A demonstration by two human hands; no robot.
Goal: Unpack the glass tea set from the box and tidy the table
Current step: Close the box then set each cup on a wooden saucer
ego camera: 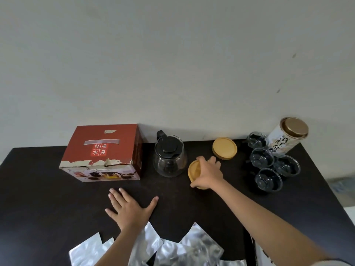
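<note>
Presently, right hand (pixel 208 174): fingers curled over bamboo coaster (pixel 194 169), mid-table beside glass teapot (pixel 170 160).
Left hand (pixel 130 206): fingers spread flat, nearer front edge.
Second coaster (pixel 224 148): farther back, rightward.

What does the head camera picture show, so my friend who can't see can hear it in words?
A person's right hand grips a round wooden coaster on a dark table, beside a glass teapot, while the left hand rests flat. A red box, another coaster, four glass cups, a tea tin and silver bags sit around.
</note>
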